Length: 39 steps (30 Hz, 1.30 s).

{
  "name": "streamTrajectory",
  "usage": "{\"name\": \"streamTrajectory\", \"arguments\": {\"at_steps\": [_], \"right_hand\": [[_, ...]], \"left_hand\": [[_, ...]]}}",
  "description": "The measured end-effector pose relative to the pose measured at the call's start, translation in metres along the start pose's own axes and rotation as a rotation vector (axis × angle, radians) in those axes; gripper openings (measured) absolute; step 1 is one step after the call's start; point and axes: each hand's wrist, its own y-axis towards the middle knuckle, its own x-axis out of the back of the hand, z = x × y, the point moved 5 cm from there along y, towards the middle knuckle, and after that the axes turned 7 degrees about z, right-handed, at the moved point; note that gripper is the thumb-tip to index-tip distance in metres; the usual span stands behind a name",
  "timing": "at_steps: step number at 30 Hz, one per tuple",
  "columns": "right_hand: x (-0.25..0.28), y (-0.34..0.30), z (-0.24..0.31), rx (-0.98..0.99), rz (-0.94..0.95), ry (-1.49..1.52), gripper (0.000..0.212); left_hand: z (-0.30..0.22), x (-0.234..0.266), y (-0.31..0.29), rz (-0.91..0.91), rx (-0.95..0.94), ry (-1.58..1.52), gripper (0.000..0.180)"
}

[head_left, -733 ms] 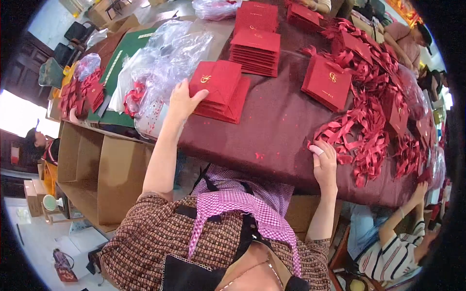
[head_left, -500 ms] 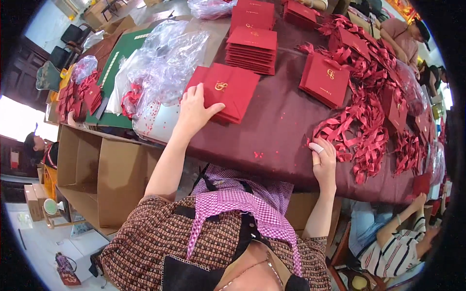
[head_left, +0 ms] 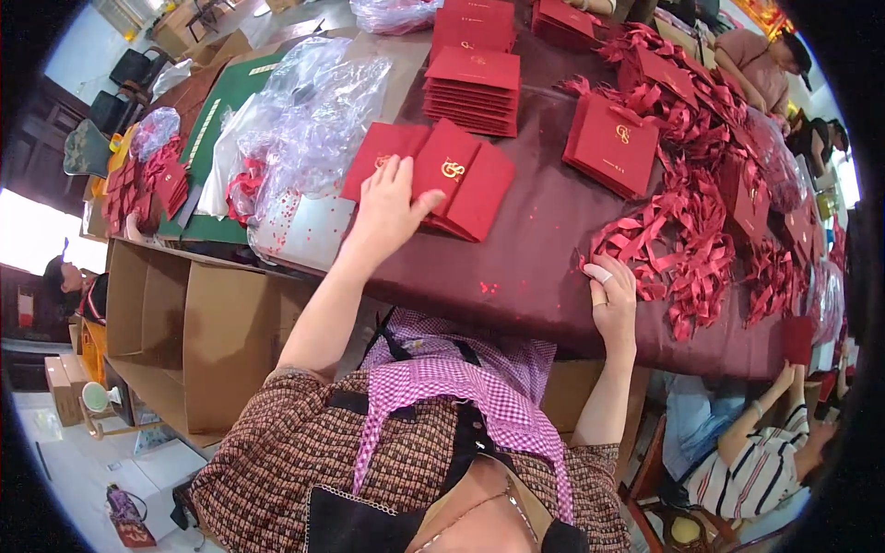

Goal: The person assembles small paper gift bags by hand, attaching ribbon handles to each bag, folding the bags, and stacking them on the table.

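My left hand [head_left: 385,210] lies flat on a small pile of flat red paper bags with gold emblems [head_left: 442,180] on the dark red table [head_left: 525,267]. Its fingers spread over the left bags and the thumb touches the top one. My right hand [head_left: 612,300] rests at the table's near edge, fingers bent, beside a heap of red ribbons [head_left: 687,253]. It holds nothing that I can see.
A neat stack of red bags [head_left: 472,88] and an upright red bag [head_left: 613,146] stand further back. Crumpled clear plastic wrap [head_left: 304,129] lies left of my left hand. An open cardboard box [head_left: 184,332] sits at the lower left. Another person [head_left: 737,452] sits at the lower right.
My left hand stayed on the red bag pile while the view shifted, bringing the pile lower in the picture. My right hand kept its place at the table edge.
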Motion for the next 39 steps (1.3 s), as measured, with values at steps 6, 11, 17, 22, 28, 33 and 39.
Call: {"name": "streamTrajectory", "arguments": {"at_steps": [6,11,17,22,28,33,39], "right_hand": [[0.001,0.001,0.001,0.001,-0.007,-0.010,0.022],[0.004,0.008,0.009,0.018,-0.016,0.037,0.019],[-0.003,0.003,0.008,0.089,0.106,-0.051,0.023],[0.019,-0.006,0.015,0.052,0.177,-0.218,0.023],[0.050,-0.018,0.010,-0.049,0.242,-0.135,0.031],[0.069,0.008,-0.012,-0.455,0.027,0.287,0.021],[0.046,0.046,-0.072,-0.587,-0.134,0.117,0.030]], "left_hand": [[-0.037,-0.012,-0.018,0.064,-0.074,-0.009,0.064],[-0.052,-0.005,-0.026,0.115,-0.150,0.011,0.061],[-0.065,-0.006,-0.020,0.041,-0.176,0.087,0.058],[-0.076,-0.001,0.004,0.020,-0.258,0.048,0.045],[-0.079,-0.014,0.028,0.167,-0.160,0.066,0.047],[-0.081,-0.022,0.037,0.111,-0.185,0.072,0.038],[-0.078,-0.027,0.039,0.114,-0.148,-0.039,0.031]]}}
